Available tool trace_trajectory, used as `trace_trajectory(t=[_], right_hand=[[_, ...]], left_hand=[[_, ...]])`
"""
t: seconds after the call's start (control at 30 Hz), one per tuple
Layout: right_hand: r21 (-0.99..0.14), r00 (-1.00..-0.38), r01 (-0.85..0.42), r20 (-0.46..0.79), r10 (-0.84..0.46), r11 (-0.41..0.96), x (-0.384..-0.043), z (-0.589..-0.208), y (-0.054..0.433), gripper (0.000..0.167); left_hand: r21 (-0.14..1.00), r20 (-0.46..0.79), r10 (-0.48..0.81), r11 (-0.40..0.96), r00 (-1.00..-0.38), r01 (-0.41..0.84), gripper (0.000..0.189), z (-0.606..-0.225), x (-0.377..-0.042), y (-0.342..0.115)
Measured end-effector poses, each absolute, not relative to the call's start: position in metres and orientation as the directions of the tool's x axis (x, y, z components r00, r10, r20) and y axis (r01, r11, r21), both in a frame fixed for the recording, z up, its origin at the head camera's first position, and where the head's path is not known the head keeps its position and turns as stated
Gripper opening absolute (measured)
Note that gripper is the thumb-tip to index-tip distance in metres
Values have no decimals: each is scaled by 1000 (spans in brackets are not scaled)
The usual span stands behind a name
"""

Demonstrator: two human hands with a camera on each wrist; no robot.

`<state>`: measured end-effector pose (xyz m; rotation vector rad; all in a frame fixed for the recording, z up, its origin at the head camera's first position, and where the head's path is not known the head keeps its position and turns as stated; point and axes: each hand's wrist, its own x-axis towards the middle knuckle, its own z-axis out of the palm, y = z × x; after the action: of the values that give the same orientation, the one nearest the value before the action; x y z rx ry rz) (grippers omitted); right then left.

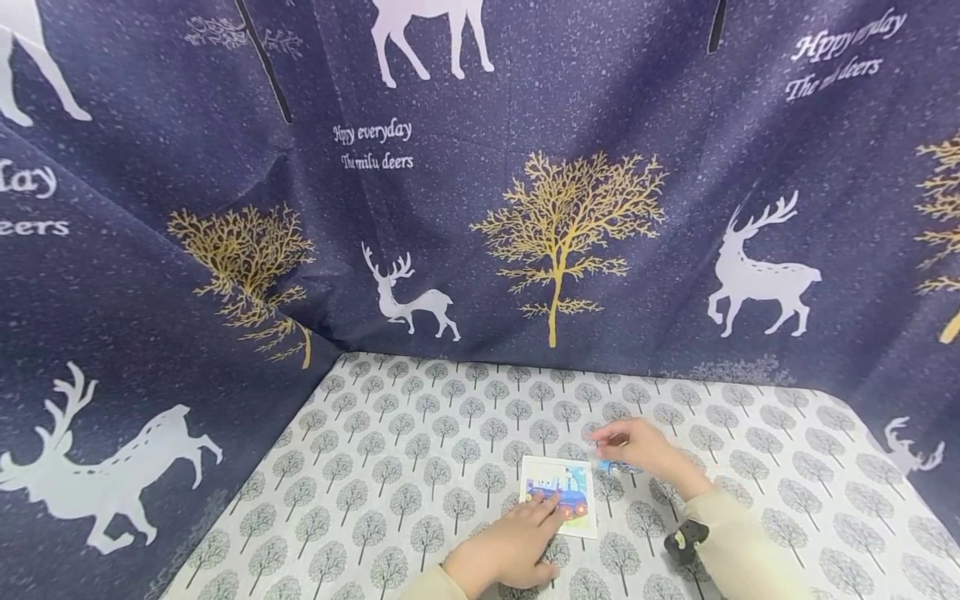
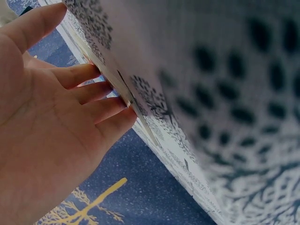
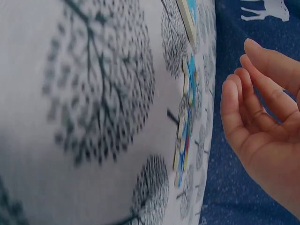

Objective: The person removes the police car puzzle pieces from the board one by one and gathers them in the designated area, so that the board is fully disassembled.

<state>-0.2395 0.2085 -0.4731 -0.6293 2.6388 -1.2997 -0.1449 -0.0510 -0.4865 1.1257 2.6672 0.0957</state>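
A square jigsaw puzzle point(image 1: 573, 485) with a white border lies flat on the cloth, showing a blue cartoon vehicle. The fingers of my left hand point(image 1: 517, 540) rest on its lower left part and cover some of the picture. In the left wrist view, that hand's fingers reach out nearly straight to the thin board. My right hand point(image 1: 641, 444) hovers just right of the puzzle, over loose blue puzzle pieces point(image 1: 618, 468). The right wrist view shows its fingers loosely bent, with nothing visible between them. Below them, several puzzle pieces point(image 3: 183, 140) lie on the cloth, apart from the hand.
A white cloth point(image 1: 405, 500) printed with grey trees covers the table. Dark blue fabric point(image 1: 450, 208) with deer and golden trees hangs behind it and at the sides. A small black object point(image 1: 684, 542) sits at the right sleeve's cuff.
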Motion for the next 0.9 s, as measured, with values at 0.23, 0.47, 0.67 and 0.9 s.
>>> trace_trajectory(t=[0.23, 0.47, 0.67, 0.9], right_hand=[[-793, -853, -364, 72, -518, 489, -241, -478, 194, 32], [-813, -831, -363, 61, -553, 456, -243, -485, 186, 32], [-816, -808, -375, 55, -587, 440, -241, -488, 181, 33], [-795, -823, -350, 8, -568, 495, -239, -485, 177, 34]], left_hand=[[167, -203, 716, 697, -668, 697, 75, -487, -147, -51], [154, -199, 724, 688, -660, 709, 75, -487, -146, -51], [141, -199, 715, 697, -670, 703, 74, -485, -144, -51], [132, -203, 707, 705, -677, 697, 74, -484, -143, -50]])
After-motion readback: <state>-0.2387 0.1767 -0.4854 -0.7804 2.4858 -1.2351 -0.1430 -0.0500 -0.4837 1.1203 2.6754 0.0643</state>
